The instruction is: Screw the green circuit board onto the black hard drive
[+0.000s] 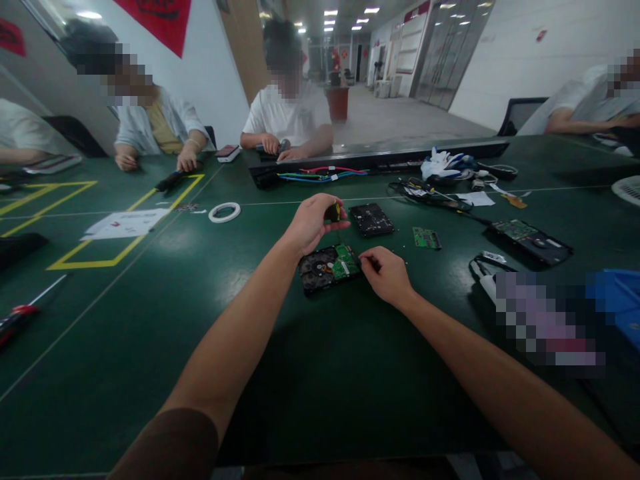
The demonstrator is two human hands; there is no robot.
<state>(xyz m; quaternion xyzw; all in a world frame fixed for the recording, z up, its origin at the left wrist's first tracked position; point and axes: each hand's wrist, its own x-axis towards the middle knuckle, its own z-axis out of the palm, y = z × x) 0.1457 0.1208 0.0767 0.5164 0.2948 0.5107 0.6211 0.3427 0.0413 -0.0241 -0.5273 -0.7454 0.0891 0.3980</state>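
A hard drive (320, 272) with a green circuit board (346, 264) on its upper face lies on the table in front of me. Above its far edge, my left hand (316, 223) is closed around a small black-and-yellow screwdriver (333, 212); the fingers hide much of it, and its shaft cannot be made out. My right hand (387, 275) pinches at the right edge of the same drive, with the fingertips partly hidden. Just behind lies a second hard drive (371, 219), black and without a green board showing. To its right sits a loose green circuit board (426, 238).
Farther right are another drive with a cable (530, 241), white gloves (443, 163) and tangled wires. A tape roll (225, 213), a paper sheet (125, 224) and a red-black screwdriver (20, 320) lie left. Several people sit around the green table (165, 320).
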